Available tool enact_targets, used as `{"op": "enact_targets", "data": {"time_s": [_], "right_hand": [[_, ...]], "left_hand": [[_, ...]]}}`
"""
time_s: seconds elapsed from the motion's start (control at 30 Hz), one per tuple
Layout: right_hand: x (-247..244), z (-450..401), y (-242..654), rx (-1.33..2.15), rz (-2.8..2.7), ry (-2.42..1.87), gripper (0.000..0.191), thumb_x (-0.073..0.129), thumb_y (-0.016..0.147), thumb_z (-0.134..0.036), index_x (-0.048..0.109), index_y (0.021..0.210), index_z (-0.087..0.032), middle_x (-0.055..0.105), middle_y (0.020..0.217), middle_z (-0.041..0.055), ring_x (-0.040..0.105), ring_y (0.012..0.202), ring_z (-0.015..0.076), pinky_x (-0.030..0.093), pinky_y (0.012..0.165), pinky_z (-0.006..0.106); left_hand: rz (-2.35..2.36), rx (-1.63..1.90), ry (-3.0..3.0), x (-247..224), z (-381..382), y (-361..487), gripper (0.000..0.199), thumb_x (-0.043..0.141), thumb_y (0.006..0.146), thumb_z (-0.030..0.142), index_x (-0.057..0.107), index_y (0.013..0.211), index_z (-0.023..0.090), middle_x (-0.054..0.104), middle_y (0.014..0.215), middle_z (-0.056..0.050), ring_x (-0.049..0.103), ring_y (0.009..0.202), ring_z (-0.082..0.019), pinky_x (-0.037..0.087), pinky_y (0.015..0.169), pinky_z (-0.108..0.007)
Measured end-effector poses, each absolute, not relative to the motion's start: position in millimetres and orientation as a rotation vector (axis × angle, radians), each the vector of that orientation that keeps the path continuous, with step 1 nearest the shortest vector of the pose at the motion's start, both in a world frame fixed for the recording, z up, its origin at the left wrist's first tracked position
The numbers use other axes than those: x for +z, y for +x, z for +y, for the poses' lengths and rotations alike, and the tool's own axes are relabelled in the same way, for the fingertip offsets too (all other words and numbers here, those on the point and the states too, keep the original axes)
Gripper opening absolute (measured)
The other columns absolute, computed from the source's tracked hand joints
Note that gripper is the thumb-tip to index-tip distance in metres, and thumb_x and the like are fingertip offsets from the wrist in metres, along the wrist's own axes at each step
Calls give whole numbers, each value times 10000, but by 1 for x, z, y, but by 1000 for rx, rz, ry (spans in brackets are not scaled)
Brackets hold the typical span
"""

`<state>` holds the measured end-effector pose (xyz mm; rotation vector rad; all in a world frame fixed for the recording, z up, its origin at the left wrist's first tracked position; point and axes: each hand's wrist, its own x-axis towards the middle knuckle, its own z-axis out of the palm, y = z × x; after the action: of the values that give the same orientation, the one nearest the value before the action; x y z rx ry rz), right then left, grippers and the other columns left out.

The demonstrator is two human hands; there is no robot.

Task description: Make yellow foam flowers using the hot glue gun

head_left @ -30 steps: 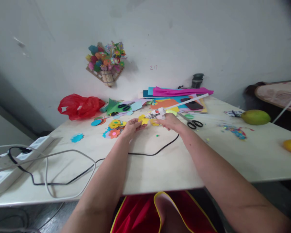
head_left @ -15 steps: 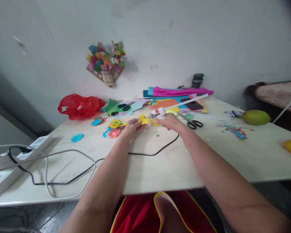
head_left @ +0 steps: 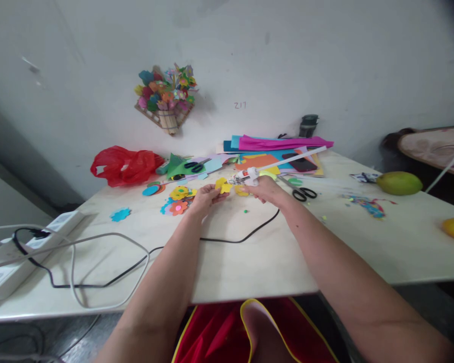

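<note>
My left hand [head_left: 208,196] pinches a yellow paper flower [head_left: 223,186] by its left edge, above the middle of the table. Wrapped round a white glue gun [head_left: 250,174], my right hand [head_left: 264,189] is just right of the flower. The gun's tip points left at the flower, and a long white stick rises from its back to the right. Left of my left hand lie yellow flowers [head_left: 179,192] and an orange flower with a pink centre [head_left: 178,207]. A blue flower [head_left: 120,215] lies farther left.
Black scissors [head_left: 304,194] lie right of my right hand. A black cable [head_left: 242,241] crosses the table [head_left: 249,277] below my hands to a power strip [head_left: 56,227]. A red bag [head_left: 123,165], coloured sheets [head_left: 283,142] and a phone [head_left: 299,163] are behind; a green mango [head_left: 399,182] is right.
</note>
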<state>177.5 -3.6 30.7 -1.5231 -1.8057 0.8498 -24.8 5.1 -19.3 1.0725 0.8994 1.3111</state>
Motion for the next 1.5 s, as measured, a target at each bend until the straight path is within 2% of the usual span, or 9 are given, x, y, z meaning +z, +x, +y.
{"op": "enact_targets", "data": {"time_s": [0.2,0.57,0.8,0.97,1.17,1.5], "right_hand": [[29,-2,178,872,-1818,-1513,290,676,650,-406,548,680,-148,481,456,-23,394,349,68,335,323,191],[27,-3,174,921,-1819,-1435,273,660,665,-403,560,682,-149,468,448,-32,387,342,70,329,315,195],[26,-1,179,921,-1635,-1325,282,660,672,-387,525,618,-145,457,448,-41,389,346,58,320,327,180],[20,2,180,903,-1588,-1203,336,659,658,-445,519,613,-143,461,466,-37,398,377,55,322,343,173],[15,2,175,999,-1671,-1098,333,663,655,-427,508,588,-140,454,452,-38,387,362,49,317,345,174],[9,6,169,942,-1731,-1201,255,652,680,-381,559,689,-143,485,470,-36,412,369,57,335,320,167]], "left_hand": [[924,1332,1050,-18,4,-25,155,644,728,141,507,791,110,647,704,-48,672,692,-161,548,693,-262],[919,1288,1056,-17,5,-25,153,653,727,161,518,770,105,648,675,-50,666,661,-153,555,653,-255],[906,1319,1039,-18,6,-27,108,617,747,135,525,789,97,649,665,-58,673,693,-176,551,734,-319],[902,1398,1010,-14,7,-31,81,593,764,126,541,814,91,645,666,-54,671,715,-170,546,762,-319],[904,1501,992,-13,9,-36,108,582,772,135,580,863,77,662,738,-76,666,751,-160,526,818,-313],[867,1429,1039,-13,8,-31,107,592,761,135,573,853,83,672,738,-78,671,757,-175,546,693,-256]]}}
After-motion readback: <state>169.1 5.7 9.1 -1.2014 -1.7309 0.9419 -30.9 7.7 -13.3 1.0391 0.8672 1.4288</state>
